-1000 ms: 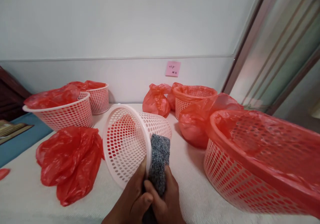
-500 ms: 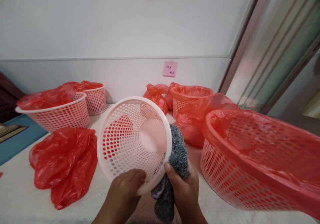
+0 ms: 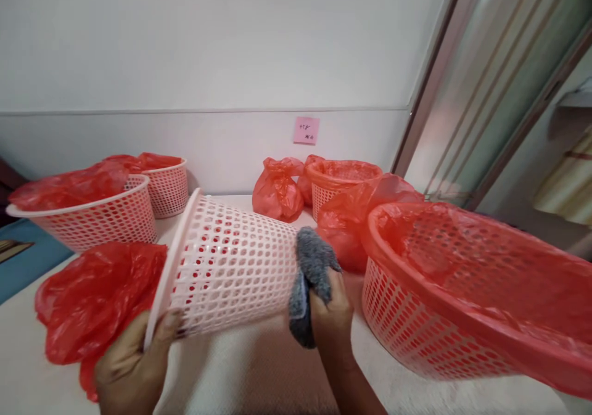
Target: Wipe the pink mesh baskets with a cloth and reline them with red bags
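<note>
A pale pink perforated plastic basket (image 3: 240, 264) lies on its side in the air, its wide rim to the left and its base to the right. My left hand (image 3: 136, 362) grips the rim at the lower left, thumb on the outside wall. In my right hand (image 3: 333, 316) is a bunched grey cloth (image 3: 314, 264), pressed against the base end of the basket. Part of the base is hidden behind the cloth. A crumpled red plastic bag (image 3: 104, 304) lies on the white table cover just beyond my left hand.
Two white baskets with red bags, a wide one (image 3: 83, 217) and a smaller one (image 3: 169, 187), stand at the left. At the right are a large red lined basket (image 3: 430, 322), a smaller one (image 3: 345, 177) and a knotted red bag (image 3: 277, 193). A pink note (image 3: 306, 131) is on the wall.
The basket has turned from its open mouth facing me to its side. My left hand has shifted left with the rim, and the cloth has moved from the rim to the base.
</note>
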A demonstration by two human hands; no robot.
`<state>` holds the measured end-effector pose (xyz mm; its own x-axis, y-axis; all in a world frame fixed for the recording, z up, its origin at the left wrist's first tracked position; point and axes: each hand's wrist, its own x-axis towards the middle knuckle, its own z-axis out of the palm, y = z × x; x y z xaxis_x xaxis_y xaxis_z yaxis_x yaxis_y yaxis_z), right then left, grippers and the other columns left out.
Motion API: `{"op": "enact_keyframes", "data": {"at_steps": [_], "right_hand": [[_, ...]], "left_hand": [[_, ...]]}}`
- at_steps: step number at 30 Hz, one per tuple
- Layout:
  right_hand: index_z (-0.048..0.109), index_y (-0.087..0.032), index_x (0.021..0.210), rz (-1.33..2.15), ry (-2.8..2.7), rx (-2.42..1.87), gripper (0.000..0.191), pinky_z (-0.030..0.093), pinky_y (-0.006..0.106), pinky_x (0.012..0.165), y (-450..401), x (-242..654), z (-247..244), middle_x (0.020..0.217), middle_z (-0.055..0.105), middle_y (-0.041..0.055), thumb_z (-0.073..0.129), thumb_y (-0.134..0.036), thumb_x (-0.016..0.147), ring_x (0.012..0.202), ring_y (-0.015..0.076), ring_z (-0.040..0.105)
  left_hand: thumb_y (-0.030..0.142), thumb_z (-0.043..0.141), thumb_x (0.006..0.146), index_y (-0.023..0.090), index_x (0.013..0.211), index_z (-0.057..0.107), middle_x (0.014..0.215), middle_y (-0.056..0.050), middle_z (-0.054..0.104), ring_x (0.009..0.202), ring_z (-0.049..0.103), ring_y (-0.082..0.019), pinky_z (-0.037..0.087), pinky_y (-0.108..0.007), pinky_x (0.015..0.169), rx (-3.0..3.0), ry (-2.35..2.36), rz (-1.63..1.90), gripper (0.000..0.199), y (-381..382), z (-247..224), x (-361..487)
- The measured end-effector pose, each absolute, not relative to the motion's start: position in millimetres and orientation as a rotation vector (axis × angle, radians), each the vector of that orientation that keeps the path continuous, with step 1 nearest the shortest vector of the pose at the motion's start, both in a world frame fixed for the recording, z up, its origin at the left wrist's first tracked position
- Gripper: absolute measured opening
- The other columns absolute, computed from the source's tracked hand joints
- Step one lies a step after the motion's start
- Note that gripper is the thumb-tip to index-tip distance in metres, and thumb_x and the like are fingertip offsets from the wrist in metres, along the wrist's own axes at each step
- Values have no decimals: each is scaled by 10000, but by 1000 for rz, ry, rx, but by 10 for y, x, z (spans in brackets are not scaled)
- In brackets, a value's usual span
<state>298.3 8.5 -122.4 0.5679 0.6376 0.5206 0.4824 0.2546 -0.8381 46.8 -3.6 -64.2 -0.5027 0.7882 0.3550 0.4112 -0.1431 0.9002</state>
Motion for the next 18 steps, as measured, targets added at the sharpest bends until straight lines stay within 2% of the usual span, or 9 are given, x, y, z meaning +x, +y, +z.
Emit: {"op": "enact_keyframes", "data": {"at_steps": [5,8,11,15,18], "right_hand": [[625,-186,1041,366,-715,-1280,314,465,336,749,123,3061,-1270,863,661,27,589,-326,761,792,207,589],[629,-176,1018,353,-610,-1249,326,453,316,734,125,2972,-1265,847,660,21,610,-324,728,772,193,580],[620,-176,1005,343,-572,-1294,322,463,324,724,141,2884,-1241,832,651,20,603,-323,718,762,200,586],[599,-203,1018,251,-866,-1299,279,492,359,769,47,2588,-1281,886,637,39,564,-250,745,834,226,603],[592,-219,1113,96,-1322,-1154,438,498,362,820,-142,2176,-1344,1042,613,79,496,-119,697,967,238,590]], "left_hand": [[455,751,669,229,888,709,702,49,687,579,601,-128,504,-214,519,733,1479,1854,317,64,-538,487],[448,783,660,225,965,725,781,26,717,698,662,-153,571,-257,682,693,1314,1867,382,120,-595,519],[434,782,675,212,991,724,784,0,721,809,690,-200,577,-327,791,666,1234,1841,390,125,-660,598],[430,733,739,216,1076,695,873,-18,727,893,687,-214,561,-351,838,628,1204,1777,401,62,-721,809],[409,712,750,197,1003,693,784,5,704,805,680,-192,559,-321,790,632,1182,1729,331,12,-749,931]]}}
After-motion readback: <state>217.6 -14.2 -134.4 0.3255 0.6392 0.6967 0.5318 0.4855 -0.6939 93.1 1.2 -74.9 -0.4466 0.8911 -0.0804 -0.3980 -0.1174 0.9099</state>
